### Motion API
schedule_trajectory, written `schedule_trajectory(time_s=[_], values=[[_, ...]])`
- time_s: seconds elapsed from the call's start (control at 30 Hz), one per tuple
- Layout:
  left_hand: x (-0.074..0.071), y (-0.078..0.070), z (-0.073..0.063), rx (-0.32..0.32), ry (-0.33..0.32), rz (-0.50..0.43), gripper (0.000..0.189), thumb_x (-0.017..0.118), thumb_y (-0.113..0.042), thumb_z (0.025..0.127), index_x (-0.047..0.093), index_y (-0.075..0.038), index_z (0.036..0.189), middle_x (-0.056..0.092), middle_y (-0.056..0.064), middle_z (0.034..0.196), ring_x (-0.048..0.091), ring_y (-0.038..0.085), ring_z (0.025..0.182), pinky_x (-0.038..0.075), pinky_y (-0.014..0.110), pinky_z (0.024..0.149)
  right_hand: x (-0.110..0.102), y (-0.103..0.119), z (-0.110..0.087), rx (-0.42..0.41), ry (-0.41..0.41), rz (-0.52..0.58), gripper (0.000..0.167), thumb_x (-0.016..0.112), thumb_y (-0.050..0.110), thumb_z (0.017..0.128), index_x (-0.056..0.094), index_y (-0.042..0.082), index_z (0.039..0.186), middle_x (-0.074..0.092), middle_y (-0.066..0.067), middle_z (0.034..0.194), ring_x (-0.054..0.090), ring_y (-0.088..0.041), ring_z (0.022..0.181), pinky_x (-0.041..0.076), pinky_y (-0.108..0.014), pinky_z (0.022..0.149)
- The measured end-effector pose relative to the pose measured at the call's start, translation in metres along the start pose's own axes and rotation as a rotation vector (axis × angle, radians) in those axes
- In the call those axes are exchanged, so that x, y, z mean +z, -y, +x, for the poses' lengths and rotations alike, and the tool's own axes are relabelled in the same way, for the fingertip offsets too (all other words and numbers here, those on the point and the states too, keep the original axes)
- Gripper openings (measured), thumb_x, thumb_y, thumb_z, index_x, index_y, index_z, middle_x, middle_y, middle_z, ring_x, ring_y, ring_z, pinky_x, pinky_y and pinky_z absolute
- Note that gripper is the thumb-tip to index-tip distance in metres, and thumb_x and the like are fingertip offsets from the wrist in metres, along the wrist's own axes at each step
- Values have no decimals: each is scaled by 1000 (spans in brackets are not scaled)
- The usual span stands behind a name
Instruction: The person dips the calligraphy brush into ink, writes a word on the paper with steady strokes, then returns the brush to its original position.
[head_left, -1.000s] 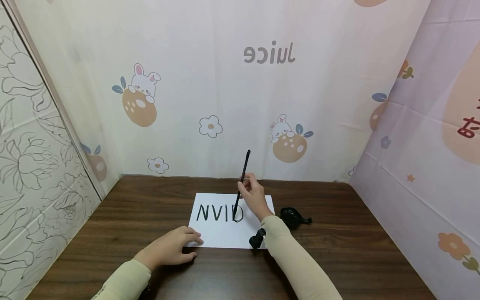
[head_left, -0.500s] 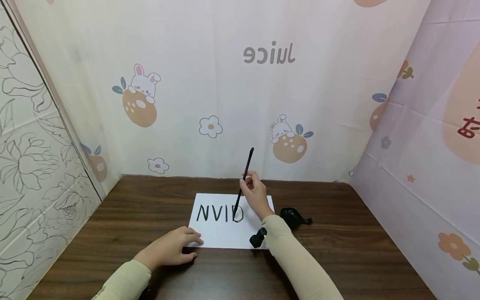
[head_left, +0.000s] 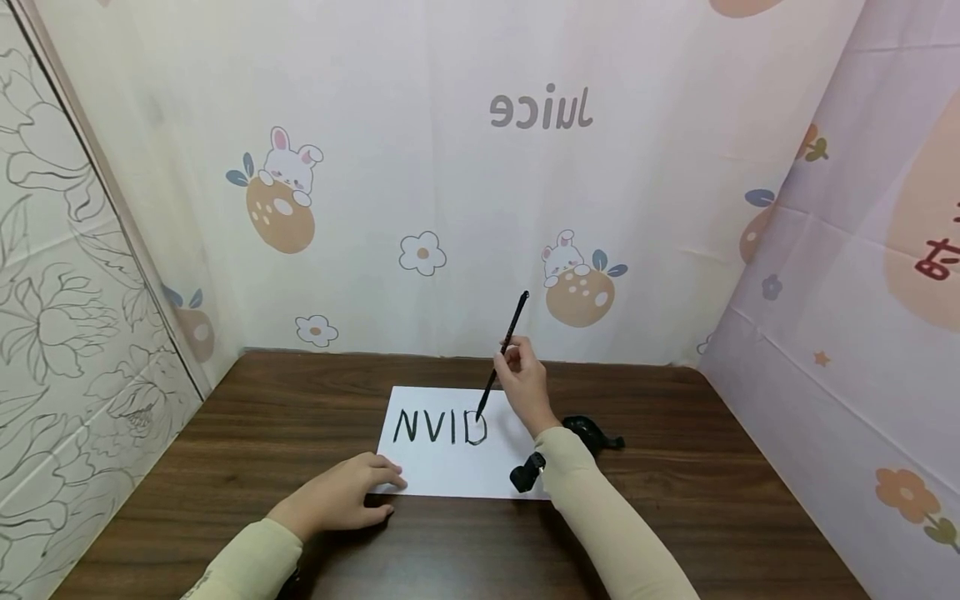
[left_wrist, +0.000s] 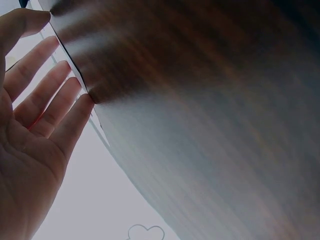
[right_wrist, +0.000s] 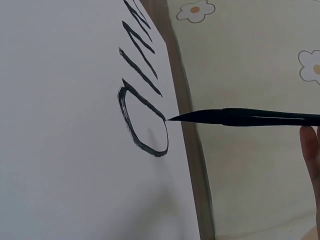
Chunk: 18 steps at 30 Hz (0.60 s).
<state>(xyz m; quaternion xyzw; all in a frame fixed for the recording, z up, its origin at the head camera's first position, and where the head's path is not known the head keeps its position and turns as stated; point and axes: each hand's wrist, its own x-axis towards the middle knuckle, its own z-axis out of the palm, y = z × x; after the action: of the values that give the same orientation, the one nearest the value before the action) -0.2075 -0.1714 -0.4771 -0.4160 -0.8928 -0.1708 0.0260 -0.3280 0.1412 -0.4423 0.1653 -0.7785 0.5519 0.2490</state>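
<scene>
The black brush (right_wrist: 222, 116) slants over the white paper (head_left: 442, 475), its tip at the last of the inked letters NVID (head_left: 453, 427); contact is hard to tell. The right hand (head_left: 529, 390) pinches its shaft between thumb and curled fingers. The left hand (head_left: 339, 496), fingers loosely extended and gripping nothing, rests on the paper's near left corner. Beneath lies the brown desk (head_left: 690, 500), with a glossy black object (head_left: 588, 433) near the paper's right edge.

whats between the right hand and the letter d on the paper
The black brush: in the head view it slants down from the right hand to the D on the paper. The right wrist view shows its tip at the letter's outline.
</scene>
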Motion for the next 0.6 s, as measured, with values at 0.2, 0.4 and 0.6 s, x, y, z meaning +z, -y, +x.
schedule_trajectory(time_s=[0.2,0.4,0.6], values=[[0,0,0,5,-4,4,26,74,-20,88,73,-14,113,65,1,121,60,21,112,51,39,94,-7,1,-1,8,-26,22,19,59,8,100,56,6,119,60,-15,88,63,-31,75,59,-39,64],[0,-1,-1,9,-13,7,26,75,-20,88,73,-13,112,65,2,120,60,21,112,51,38,94,-13,-8,1,13,-74,8,17,60,8,99,56,8,115,59,-9,84,62,-24,72,58,-28,62],[0,-1,-1,9,-15,-1,25,75,-19,88,73,-13,112,66,2,119,60,21,111,51,39,94,-18,-10,-1,34,-85,1,16,60,9,100,56,7,115,59,-10,85,62,-24,72,58,-31,63]])
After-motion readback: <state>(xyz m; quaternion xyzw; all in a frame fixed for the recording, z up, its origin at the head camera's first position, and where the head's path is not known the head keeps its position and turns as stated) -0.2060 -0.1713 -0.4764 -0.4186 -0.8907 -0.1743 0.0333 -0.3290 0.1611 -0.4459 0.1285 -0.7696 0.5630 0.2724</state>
